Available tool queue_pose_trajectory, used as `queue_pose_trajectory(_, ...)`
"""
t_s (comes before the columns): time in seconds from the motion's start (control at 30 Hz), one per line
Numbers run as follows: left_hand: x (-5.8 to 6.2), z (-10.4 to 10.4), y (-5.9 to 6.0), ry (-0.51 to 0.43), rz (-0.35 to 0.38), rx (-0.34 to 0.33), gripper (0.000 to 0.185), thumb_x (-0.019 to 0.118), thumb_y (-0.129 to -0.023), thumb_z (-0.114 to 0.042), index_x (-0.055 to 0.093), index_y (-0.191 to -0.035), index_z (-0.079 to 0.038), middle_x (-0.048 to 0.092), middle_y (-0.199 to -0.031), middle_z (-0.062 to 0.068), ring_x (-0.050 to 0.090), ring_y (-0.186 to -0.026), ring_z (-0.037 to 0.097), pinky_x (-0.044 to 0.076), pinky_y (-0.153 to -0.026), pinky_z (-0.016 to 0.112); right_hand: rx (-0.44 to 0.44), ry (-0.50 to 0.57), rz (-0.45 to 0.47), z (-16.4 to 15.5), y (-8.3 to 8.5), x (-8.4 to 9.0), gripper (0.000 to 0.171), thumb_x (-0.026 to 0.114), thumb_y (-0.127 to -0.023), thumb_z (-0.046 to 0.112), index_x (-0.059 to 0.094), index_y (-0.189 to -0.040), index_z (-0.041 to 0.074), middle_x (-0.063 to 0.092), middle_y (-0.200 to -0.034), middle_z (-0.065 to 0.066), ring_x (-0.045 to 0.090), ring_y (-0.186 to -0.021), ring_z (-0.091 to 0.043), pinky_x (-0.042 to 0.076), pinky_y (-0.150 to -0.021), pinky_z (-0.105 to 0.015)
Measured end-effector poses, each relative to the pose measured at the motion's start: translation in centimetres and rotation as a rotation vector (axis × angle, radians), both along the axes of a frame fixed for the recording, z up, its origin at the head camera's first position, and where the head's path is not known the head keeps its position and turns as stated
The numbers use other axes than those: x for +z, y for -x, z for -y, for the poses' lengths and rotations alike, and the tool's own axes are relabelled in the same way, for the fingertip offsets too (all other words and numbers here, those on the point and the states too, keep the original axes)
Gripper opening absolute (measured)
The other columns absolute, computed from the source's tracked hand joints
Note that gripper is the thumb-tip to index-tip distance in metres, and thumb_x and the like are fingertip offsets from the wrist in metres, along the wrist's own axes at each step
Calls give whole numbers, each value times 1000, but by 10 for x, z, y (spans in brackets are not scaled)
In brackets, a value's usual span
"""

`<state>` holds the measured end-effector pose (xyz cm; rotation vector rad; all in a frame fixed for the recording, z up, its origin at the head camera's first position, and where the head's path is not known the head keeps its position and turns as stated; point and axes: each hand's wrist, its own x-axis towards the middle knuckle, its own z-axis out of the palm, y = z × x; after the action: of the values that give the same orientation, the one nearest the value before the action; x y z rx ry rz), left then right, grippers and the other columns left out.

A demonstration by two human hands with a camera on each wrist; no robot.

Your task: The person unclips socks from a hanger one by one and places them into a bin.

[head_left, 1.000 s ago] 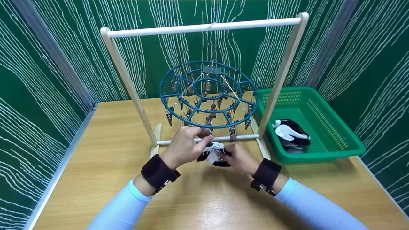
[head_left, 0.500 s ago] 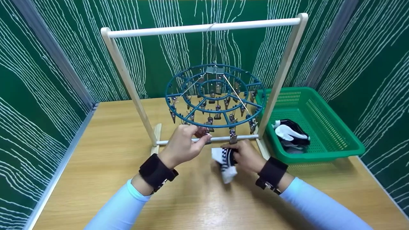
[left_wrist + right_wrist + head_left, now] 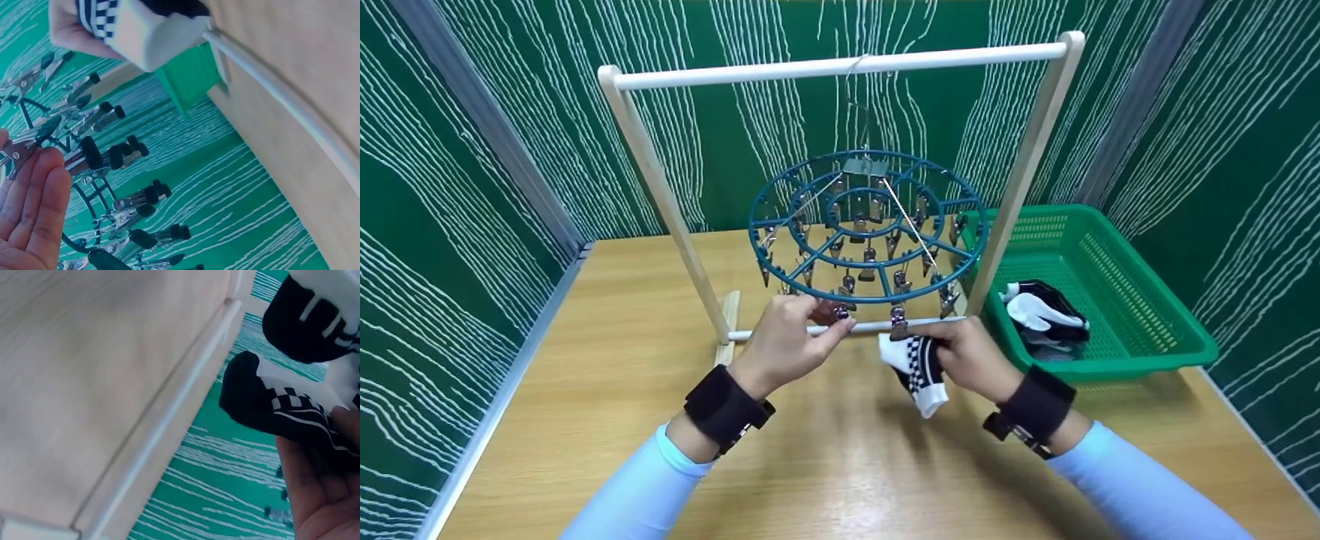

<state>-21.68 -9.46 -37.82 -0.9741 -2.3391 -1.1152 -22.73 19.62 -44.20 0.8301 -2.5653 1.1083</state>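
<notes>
While the left hand (image 3: 789,341) pinched a clip (image 3: 840,309) on the near rim of the round blue hanger (image 3: 868,225), its fingers curled round it, the right hand (image 3: 971,358) just beside it gripped a checked black-and-white sock (image 3: 919,365), held up under another clip (image 3: 898,324) and dangling above the tabletop (image 3: 607,360). Further right, more socks (image 3: 1046,315) lay in a green basket (image 3: 1147,300) beside the wooden rack (image 3: 840,66).

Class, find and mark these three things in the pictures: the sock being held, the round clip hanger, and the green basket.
sock (image 3: 919,367), head view, on its checkered middle band.
round clip hanger (image 3: 870,298), head view, on its front outer ring.
green basket (image 3: 1117,367), head view, on its near rim.
</notes>
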Motion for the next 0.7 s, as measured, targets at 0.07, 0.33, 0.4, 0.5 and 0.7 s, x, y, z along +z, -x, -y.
queue_pose_trajectory(0.07,0,0,0,-7,7,3,15,82,-97,-11,78,-95,3,82,-87,14,79,-79,26,67,-76,39,-11,7,26,-6,-2,6,54,50,-77,-27,78,-119,-9,80,-112,-28,82,-97,-39,68,-82,-42)
queue_pose_trajectory(0.33,2,1,-2,-37,17,18,17,83,-97,-14,79,-99,3,83,-89,13,79,-81,27,66,-77,45,-48,66,166,-38,-8,30,44,53,-87,-23,75,-123,-11,77,-112,-34,81,-90,-40,67,-73,-29)
queue_pose_trajectory(0.4,1,1,-2,-36,22,17,18,84,-97,-14,79,-100,3,83,-90,13,79,-82,26,66,-78,44,-72,51,165,-46,-8,35,42,55,-89,-21,76,-123,-10,77,-112,-34,81,-92,-42,68,-75,-30)
queue_pose_trajectory(0.5,1,1,-1,-36,31,16,18,84,-96,-14,79,-100,3,83,-90,13,79,-82,26,67,-79,44,-126,20,156,-60,-8,44,43,55,-88,-20,76,-123,-8,78,-113,-33,80,-96,-42,67,-78,-28)
queue_pose_trajectory(0.7,0,2,0,-31,27,23,18,84,-96,-14,79,-100,3,83,-90,13,79,-80,25,67,-79,41,-200,-13,116,-90,0,65,45,52,-86,-21,76,-123,-10,76,-115,-36,79,-87,-22,59,-70,-12)
